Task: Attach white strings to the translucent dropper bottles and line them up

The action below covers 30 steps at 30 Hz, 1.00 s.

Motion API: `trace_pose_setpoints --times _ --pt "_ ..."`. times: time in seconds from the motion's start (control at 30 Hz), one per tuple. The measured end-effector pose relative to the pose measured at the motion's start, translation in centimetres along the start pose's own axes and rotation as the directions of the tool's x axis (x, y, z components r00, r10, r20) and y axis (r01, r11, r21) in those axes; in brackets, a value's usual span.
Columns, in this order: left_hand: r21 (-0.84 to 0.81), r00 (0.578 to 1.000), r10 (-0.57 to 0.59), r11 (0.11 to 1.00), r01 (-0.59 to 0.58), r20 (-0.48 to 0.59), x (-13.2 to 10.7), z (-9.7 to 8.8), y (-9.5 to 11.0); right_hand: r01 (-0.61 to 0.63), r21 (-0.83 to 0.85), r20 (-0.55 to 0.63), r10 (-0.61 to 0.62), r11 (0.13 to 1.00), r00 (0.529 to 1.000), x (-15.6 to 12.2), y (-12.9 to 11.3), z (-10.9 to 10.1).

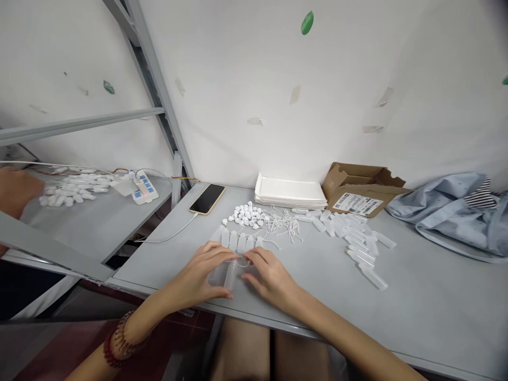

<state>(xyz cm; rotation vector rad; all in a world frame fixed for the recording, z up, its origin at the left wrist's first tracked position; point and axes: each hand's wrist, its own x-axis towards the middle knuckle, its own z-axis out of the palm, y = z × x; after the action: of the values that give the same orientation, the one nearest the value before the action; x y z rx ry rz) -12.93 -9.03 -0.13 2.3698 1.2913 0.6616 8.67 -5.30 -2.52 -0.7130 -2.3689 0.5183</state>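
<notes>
My left hand (204,275) and my right hand (270,275) meet at the front of the grey table (416,296). Together they hold a small clear plastic bottle (230,275), which lies between the fingers of both hands. The fingers of both hands are curled round it. Just beyond my hands stands a short row of similar clear bottles (238,241). Further back lie a heap of small white caps (248,214) and a tangle of thin white loops (283,222).
Several clear bottles (357,243) lie scattered to the right. A stack of white trays (289,193), an open cardboard box (361,193), a phone (207,199) on a cable and a blue garment (456,211) lie at the back. Another person's hand (16,190) works at the left table.
</notes>
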Motion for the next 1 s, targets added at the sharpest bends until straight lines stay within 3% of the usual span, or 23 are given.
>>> trace_pose_setpoints --times 0.27,0.43,0.57,0.73,1.0 --pt "-0.023 1.000 -0.025 0.999 0.025 -0.006 -0.7 0.2 0.7 -0.025 -0.202 -0.063 0.013 0.979 0.998 0.2 -0.6 1.0" --pt "0.021 0.999 -0.035 0.999 0.035 -0.023 -0.9 0.4 0.3 0.089 -0.351 -0.086 -0.126 0.932 0.988 0.0 -0.4 1.4" --pt "0.106 1.000 -0.003 0.994 0.004 -0.011 -0.7 0.7 -0.2 0.203 -0.523 -0.023 -0.251 0.828 0.968 -0.1 0.0 1.7" --pt "0.229 1.000 -0.010 0.973 0.004 0.027 -0.1 0.5 -0.5 0.262 -0.638 0.085 -0.271 0.724 0.959 0.3 0.0 2.2" --pt "0.329 0.989 -0.021 0.944 -0.028 0.145 0.8 -0.7 -0.9 0.261 -0.654 0.103 -0.258 0.710 0.961 0.3 -0.1 2.9"
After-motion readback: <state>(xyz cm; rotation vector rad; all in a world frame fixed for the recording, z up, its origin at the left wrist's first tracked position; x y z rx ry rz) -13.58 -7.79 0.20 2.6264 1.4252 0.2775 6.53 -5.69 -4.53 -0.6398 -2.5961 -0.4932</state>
